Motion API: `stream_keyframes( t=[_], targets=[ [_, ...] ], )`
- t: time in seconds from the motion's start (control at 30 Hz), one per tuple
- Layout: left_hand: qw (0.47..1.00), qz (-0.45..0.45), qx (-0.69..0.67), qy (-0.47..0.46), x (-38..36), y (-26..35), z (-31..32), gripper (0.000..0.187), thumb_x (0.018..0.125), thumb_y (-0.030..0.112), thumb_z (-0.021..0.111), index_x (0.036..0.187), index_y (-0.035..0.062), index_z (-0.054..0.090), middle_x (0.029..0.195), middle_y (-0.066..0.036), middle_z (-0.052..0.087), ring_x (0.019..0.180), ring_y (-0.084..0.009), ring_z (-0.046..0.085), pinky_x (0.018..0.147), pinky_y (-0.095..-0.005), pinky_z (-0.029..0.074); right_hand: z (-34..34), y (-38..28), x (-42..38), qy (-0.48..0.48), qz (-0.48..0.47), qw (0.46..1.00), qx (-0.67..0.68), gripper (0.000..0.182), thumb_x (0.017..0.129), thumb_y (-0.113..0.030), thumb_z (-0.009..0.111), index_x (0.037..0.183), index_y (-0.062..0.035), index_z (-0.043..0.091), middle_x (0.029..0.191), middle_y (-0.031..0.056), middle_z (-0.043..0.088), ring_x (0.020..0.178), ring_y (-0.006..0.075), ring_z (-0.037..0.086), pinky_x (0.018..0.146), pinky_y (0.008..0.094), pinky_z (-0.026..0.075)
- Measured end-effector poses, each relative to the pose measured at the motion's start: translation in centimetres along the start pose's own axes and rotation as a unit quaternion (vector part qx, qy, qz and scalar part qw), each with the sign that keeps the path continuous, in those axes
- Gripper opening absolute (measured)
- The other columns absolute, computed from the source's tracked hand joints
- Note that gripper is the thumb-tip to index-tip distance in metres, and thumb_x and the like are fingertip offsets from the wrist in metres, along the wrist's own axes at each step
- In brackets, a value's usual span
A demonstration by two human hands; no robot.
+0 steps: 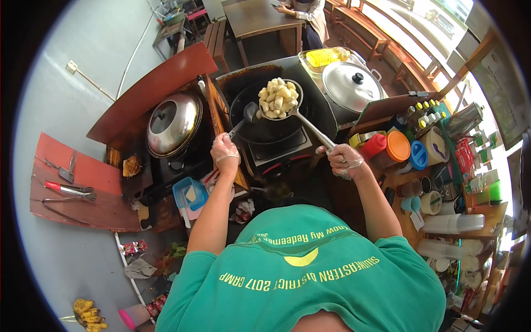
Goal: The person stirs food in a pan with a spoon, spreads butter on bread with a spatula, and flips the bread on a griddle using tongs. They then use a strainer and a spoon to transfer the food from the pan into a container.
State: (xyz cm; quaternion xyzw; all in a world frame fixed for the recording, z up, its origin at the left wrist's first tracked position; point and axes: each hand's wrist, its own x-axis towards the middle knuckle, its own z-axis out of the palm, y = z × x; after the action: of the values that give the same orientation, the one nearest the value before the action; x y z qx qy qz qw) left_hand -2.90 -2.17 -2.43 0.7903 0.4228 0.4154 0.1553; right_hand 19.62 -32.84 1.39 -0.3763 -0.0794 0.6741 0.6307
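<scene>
Over the dark wok (240, 105) hangs a round strainer (300, 94) heaped with pale yellow chunks (277, 99). My right hand (343, 159), in a clear plastic glove, is closed round the end of the strainer's long metal handle. My left hand (225, 154), gloved too, grips the handle of a dark ladle (250, 113), whose head is beside the strainer at its left. Both tools are held above the wok, which sits on a stove (281, 150).
A lidded pot (176, 123) stands left; another lidded pot (352, 86) and an oil bottle (327, 56) stand right. Sauce containers (398, 146) and stacked cups (453, 223) fill the right shelf. A person (312, 14) is beyond, at a table (264, 19).
</scene>
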Motion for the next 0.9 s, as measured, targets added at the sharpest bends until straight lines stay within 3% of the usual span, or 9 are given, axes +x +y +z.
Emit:
stream_keyframes(
  t=[0.07,0.1,0.13,0.17,0.23,0.3,0.57,0.73,0.9],
  targets=[
    [0.997,-0.034,-0.063,0.013,-0.5,-2.9,3.2,0.023,0.094,0.018,0.056,0.092,-0.0030,0.064,0.074,-0.014,0.065,0.060,-0.0257,0.066,0.053,-0.0359,0.058,0.3,-0.4,-0.3,0.010,-0.006,1.000,0.007,0.031,0.083,-0.010,0.048,0.111,-0.0016,0.055,0.051,-0.0084,0.031,0.035,0.0049,0.027,0.035,0.0230,0.031],
    [0.997,-0.037,-0.062,0.017,-0.4,-2.3,3.3,0.023,0.094,0.018,0.056,0.092,-0.0030,0.064,0.074,-0.014,0.065,0.060,-0.0257,0.066,0.053,-0.0359,0.058,0.4,-0.7,-0.6,0.009,-0.003,1.000,0.003,0.031,0.083,-0.010,0.048,0.111,-0.0016,0.055,0.051,-0.0084,0.031,0.035,0.0049,0.027,0.035,0.0230,0.031],
    [0.960,-0.187,-0.208,-0.018,-0.6,-1.5,3.5,0.020,0.093,0.016,0.056,0.086,-0.0015,0.062,0.069,-0.009,0.060,0.055,-0.0207,0.061,0.050,-0.0329,0.058,0.7,-0.9,-0.8,0.020,-0.004,1.000,-0.008,0.031,0.083,-0.011,0.048,0.111,-0.0015,0.055,0.051,-0.0085,0.031,0.034,0.0048,0.027,0.035,0.0230,0.031],
    [0.879,-0.326,-0.345,-0.051,-0.7,-0.8,3.6,0.019,0.093,0.015,0.056,0.081,0.0000,0.061,0.064,-0.004,0.056,0.049,-0.0156,0.057,0.046,-0.0299,0.057,0.9,-1.1,-1.1,0.032,-0.006,0.999,-0.019,0.030,0.083,-0.011,0.048,0.111,-0.0015,0.055,0.051,-0.0086,0.030,0.034,0.0048,0.027,0.035,0.0230,0.031],
    [0.836,-0.369,-0.404,-0.042,-0.9,-0.7,3.8,0.018,0.091,0.013,0.057,0.075,0.0047,0.056,0.061,0.001,0.049,0.048,-0.0120,0.050,0.049,-0.0312,0.058,1.4,-1.4,-1.5,0.039,-0.008,0.999,-0.030,0.030,0.083,-0.011,0.048,0.111,-0.0017,0.055,0.051,-0.0087,0.030,0.034,0.0046,0.027,0.035,0.0228,0.030],
    [0.733,-0.412,-0.539,-0.050,-1.4,-1.1,4.1,0.016,0.090,0.011,0.058,0.075,0.0059,0.055,0.061,0.000,0.049,0.050,-0.0114,0.051,0.054,-0.0331,0.060,1.6,-1.4,-2.0,0.048,-0.012,0.998,-0.040,0.030,0.083,-0.011,0.048,0.110,-0.0018,0.055,0.050,-0.0088,0.030,0.035,0.0045,0.026,0.035,0.0225,0.030],
    [0.734,-0.427,-0.529,-0.015,-0.4,-0.8,3.8,0.012,0.087,0.011,0.061,0.077,0.0056,0.056,0.063,0.000,0.051,0.054,-0.0106,0.053,0.051,-0.0314,0.058,1.0,-0.7,-3.5,0.050,-0.003,0.999,-0.003,0.030,0.082,-0.011,0.047,0.110,-0.0015,0.054,0.050,-0.0082,0.030,0.034,0.0048,0.026,0.035,0.0226,0.029],
    [0.749,-0.409,-0.521,0.006,1.5,-0.3,2.3,0.014,0.089,0.010,0.060,0.094,-0.0026,0.058,0.071,-0.004,0.053,0.057,-0.0110,0.054,0.052,-0.0318,0.060,0.4,-0.1,-3.3,0.044,0.010,0.999,0.024,0.030,0.083,-0.010,0.047,0.111,-0.0010,0.055,0.050,-0.0076,0.031,0.034,0.0056,0.027,0.034,0.0239,0.031],
    [0.778,-0.350,-0.522,0.021,2.9,1.3,-0.1,0.015,0.090,0.012,0.062,0.088,-0.0018,0.058,0.069,-0.002,0.051,0.056,-0.0102,0.053,0.055,-0.0311,0.061,-0.3,0.5,-2.0,0.019,0.013,0.998,0.058,0.029,0.084,-0.009,0.046,0.111,-0.0016,0.054,0.051,-0.0079,0.032,0.035,0.0061,0.029,0.035,0.0245,0.031]
  ],
)
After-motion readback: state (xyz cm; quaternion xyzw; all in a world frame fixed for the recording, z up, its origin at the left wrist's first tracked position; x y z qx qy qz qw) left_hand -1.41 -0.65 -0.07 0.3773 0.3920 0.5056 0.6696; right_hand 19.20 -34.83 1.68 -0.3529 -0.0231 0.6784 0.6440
